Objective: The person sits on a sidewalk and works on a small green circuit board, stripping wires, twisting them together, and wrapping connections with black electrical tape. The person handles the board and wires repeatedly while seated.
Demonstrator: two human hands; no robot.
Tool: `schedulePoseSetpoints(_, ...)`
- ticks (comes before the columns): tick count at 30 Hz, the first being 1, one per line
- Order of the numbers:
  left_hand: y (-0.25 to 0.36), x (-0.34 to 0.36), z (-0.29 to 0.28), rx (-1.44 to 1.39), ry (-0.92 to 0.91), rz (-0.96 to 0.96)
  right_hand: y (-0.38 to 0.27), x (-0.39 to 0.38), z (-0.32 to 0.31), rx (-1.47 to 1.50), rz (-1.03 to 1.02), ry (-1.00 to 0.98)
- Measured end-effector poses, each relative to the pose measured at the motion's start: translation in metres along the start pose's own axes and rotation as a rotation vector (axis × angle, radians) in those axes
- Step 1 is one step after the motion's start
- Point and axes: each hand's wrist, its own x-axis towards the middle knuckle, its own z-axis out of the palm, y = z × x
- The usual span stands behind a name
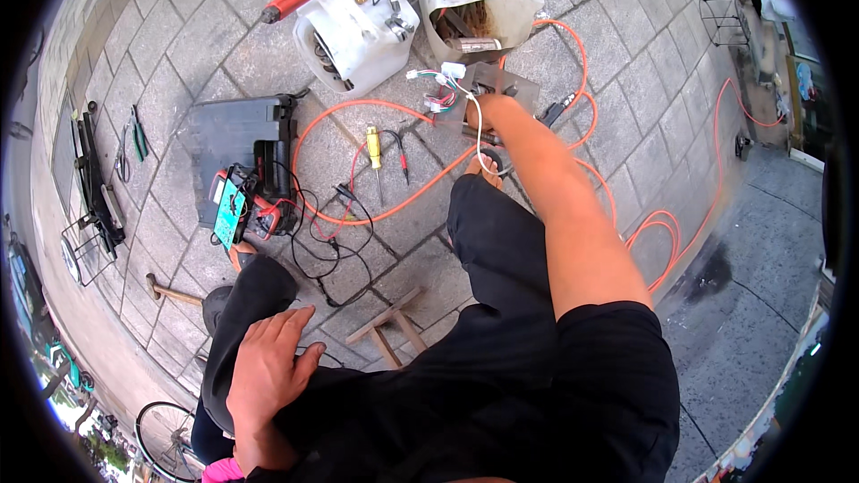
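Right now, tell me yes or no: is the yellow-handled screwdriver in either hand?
No. The yellow-handled screwdriver lies on the paving; the right hand grips a grey metal part, the left hand rests on the knee.

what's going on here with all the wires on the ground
A person sits over a paved floor. Their right hand reaches forward to a grey metal box with a bundle of coloured wires coming out of it; whether the fingers are closed on anything is hard to tell. The left hand rests flat on their left knee. An orange cable loops over the floor past a yellow screwdriver, and two cut white jugs holding tools stand beyond.
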Motion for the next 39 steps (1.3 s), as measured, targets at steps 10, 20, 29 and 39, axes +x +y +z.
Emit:
schedulePoseSetpoints(10, 0.0, -0.007, -0.001, 0.007, 0.023, 0.029, 0.008, -0.027, -0.019, 0.377, 0.083, -0.028)
schedulePoseSetpoints(20, 0.007, -0.03, 0.01, 0.063, 0.106, 0.118, 0.002, -0.073, -0.033, 0.519, 0.066, 0.03)
schedulePoseSetpoints(29, 0.008, -0.028, 0.009, 0.111, 0.07, 0.067, -0.014, -0.064, -0.007, -0.458, -0.161, 0.506)
schedulePoseSetpoints(39, 0.012, -0.014, 0.009, 0.084, 0.031, 0.128, 0.001, -0.031, -0.014, -0.108, -0.104, 0.384)
